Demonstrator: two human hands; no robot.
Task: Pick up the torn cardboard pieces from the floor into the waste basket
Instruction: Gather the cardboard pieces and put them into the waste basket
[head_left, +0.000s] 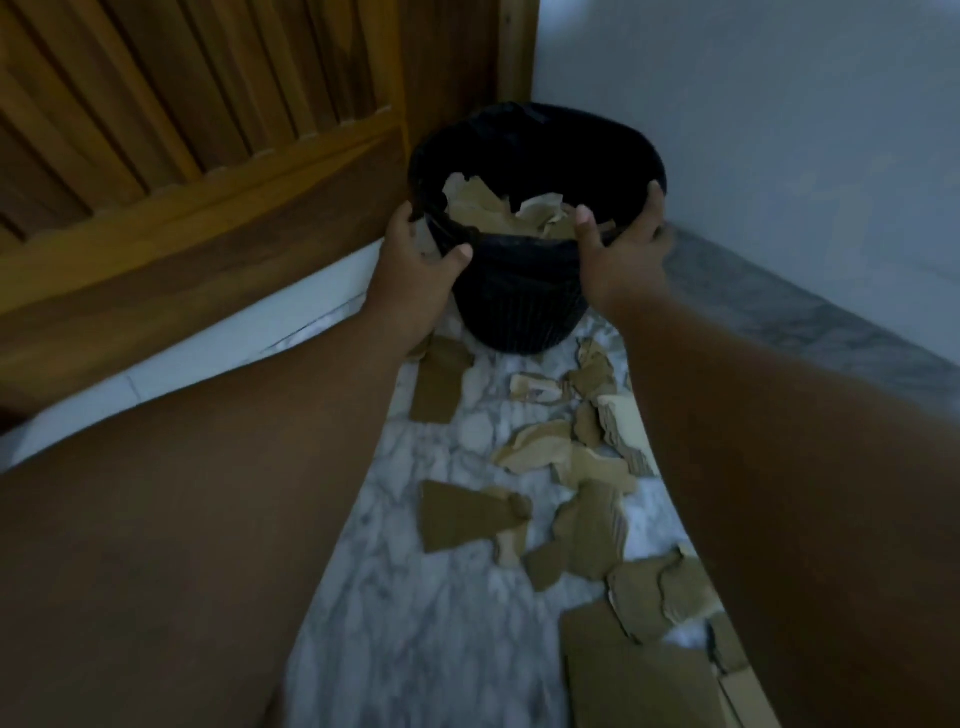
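A black waste basket (519, 301) stands in the corner on the marble floor, with brown cardboard scraps (493, 208) inside it. My left hand (415, 254) grips the basket's left rim. My right hand (618, 244) grips its right rim, thumb over the edge. Several torn cardboard pieces (467, 514) lie scattered on the floor in front of the basket, between my forearms. A larger flat piece (634, 670) lies at the bottom right.
A wooden slatted door (182, 130) stands to the left of the basket. A white wall (753, 130) with a grey marble skirting (810, 322) runs along the right. The floor (415, 623) is white veined marble.
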